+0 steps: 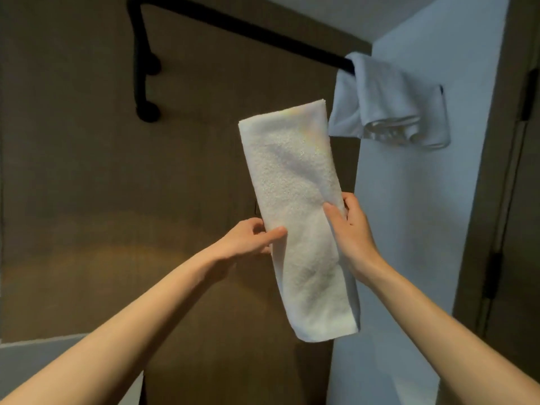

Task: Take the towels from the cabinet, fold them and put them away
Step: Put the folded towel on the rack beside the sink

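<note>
Two bare forearms reach up from the lower corners of the view, and both hands hold one white towel (295, 206) in the air between them. The left hand (248, 238) pinches the towel's left edge, thumb lying across the front of the cloth and fingers curled behind it. The right hand (350, 226) grips the right edge a little higher up, thumb pressed on the front face and fingers wrapped round the back. The towel is folded into a long narrow strip, held nearly upright and tilted slightly to the left at the top, with its lower end hanging free below both hands. Behind it stands a dark brown wall (87, 185). Farther up, a black rail (248, 27) runs from a bracket at the upper left toward the right, where a second, pale towel (385, 106) is draped loosely over its end. A light panel (409, 229) rises beside that towel on the right.
</note>
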{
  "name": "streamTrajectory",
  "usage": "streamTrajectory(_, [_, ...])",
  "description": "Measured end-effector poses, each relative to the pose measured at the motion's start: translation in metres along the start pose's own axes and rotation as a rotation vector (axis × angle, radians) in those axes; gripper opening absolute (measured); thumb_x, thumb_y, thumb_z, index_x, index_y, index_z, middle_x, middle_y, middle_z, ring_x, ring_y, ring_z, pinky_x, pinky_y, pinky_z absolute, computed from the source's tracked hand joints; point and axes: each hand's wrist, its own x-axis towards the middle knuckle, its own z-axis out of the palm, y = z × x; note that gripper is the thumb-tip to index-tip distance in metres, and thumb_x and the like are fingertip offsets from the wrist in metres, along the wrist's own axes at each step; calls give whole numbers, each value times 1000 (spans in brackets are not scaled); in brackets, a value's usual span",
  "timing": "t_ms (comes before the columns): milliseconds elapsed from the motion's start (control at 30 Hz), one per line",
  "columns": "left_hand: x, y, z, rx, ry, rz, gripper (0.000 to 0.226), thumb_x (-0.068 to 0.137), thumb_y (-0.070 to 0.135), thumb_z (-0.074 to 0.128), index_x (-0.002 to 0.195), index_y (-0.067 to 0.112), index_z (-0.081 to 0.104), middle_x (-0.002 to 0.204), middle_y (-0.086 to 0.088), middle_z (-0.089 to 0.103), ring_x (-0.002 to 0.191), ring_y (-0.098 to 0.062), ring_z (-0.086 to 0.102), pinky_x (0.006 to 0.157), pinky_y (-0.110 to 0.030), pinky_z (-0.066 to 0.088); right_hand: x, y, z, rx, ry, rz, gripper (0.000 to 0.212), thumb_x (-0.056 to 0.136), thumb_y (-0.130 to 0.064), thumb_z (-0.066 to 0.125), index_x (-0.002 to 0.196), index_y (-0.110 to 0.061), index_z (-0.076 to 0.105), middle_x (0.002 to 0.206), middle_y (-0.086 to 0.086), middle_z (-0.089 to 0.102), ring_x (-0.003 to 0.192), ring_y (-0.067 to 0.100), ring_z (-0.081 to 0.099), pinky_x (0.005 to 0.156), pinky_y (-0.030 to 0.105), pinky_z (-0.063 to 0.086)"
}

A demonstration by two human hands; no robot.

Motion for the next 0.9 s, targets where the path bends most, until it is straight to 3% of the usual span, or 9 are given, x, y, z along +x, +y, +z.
streamTrajectory(100, [17,31,7,67,5,45,41,90,39,62,119,11,61,117,-1,66,105,-16,65,85,-23,54,26,-10,-15,26,70,-41,14,100,-17,49,114,-14,49,95,-4,59,82,6,58,63,8,46])
streamTrajectory(167, [31,52,6,104,62,85,39,90,39,61,117,11,63,115,-3,67,103,-21,65,76,-22,55,46,-20,-20,30,103,-52,19,100,-18,49,118,-11,49,101,0,60,84,9,58,63,10,45])
streamTrajectory(267, [53,84,-1,72,127,147,33,89,36,64,108,9,67,109,-11,69,92,-23,68,75,-28,59,83,-41,-24,21,166,-86,31,98,-17,52,127,-7,51,115,7,61,96,18,61,69,17,46])
streamTrajectory(433, [89,128,-24,-53,138,257,37,87,34,68,105,1,65,102,-14,71,68,-12,68,55,-21,56,139,-76,-24,-6,243,-137,11,94,-23,55,104,-19,55,99,5,64,81,17,61,66,28,46])
streamTrajectory(600, [119,161,-45,-91,171,382,22,88,30,68,89,8,67,81,-2,70,59,-5,68,54,-17,53,182,-104,-11,-59,342,-161,10,90,-23,57,97,-16,60,94,6,64,84,22,60,66,30,43])
streamTrajectory(667, [131,174,-53,-97,196,416,28,87,30,70,94,3,68,83,-5,70,60,-8,68,54,-18,54,199,-111,-7,-34,366,-148,11,89,-23,58,96,-15,62,94,8,66,86,25,63,69,35,48])
streamTrajectory(767, [147,191,-60,-104,290,425,37,84,32,73,103,1,68,91,-8,71,64,-10,66,52,-16,53,217,-120,-1,-10,398,-141,9,89,-24,59,91,-16,61,89,6,63,82,22,60,68,30,45])
streamTrajectory(900, [172,204,-64,-92,395,462,34,81,35,75,95,4,72,91,-7,73,69,-14,66,58,-19,54,240,-124,2,12,424,-163,13,88,-26,61,87,-13,63,85,6,61,77,21,56,64,27,41])
